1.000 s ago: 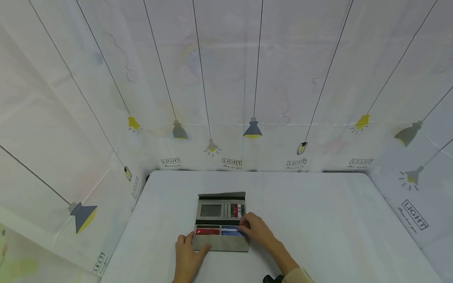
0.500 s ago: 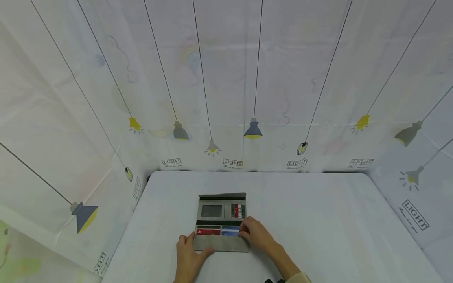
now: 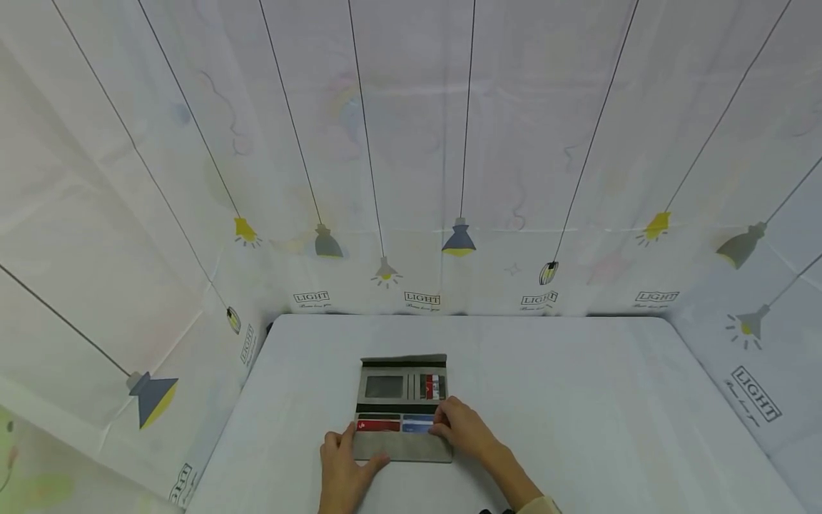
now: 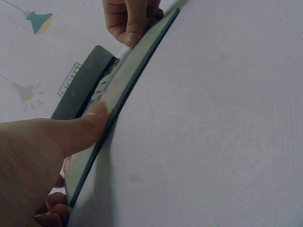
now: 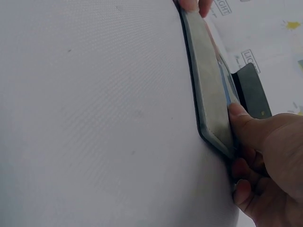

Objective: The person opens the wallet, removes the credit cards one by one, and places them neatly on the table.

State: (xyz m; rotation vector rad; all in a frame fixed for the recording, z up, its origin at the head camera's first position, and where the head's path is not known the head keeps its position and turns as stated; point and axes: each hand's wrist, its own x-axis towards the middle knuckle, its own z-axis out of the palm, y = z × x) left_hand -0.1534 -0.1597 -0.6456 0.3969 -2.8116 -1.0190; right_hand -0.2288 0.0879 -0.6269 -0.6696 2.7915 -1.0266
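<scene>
1. Open grey fabric long wallet (image 3: 401, 407): lies flat on the white cloth-covered table (image 3: 578, 400), near its front edge and left of centre. Its far flap stands slightly raised. It has stayed in the same place over the last second.
2. Red card (image 3: 377, 425): sits in the wallet's near left slot, showing about as far as a second ago.
3. Blue card (image 3: 417, 425): sits in the near right slot, beside the red card. Less of it shows than a second ago, so it seems to be going further in; take that as a judgement.
4. Your left hand (image 3: 343, 467): rests at the wallet's near left corner, thumb (image 4: 94, 118) pressed flat on the front panel, the other fingers bent loosely beside the edge. It has not shifted.
5. Your right hand (image 3: 465, 428): at the wallet's right end, fingers curled over the blue card's end with the thumb (image 5: 239, 118) on the wallet's edge. It has crept slightly towards the wallet's centre.
6. White curtain printed with hanging lamps (image 3: 411, 178): hangs behind the wallet on three sides.
</scene>
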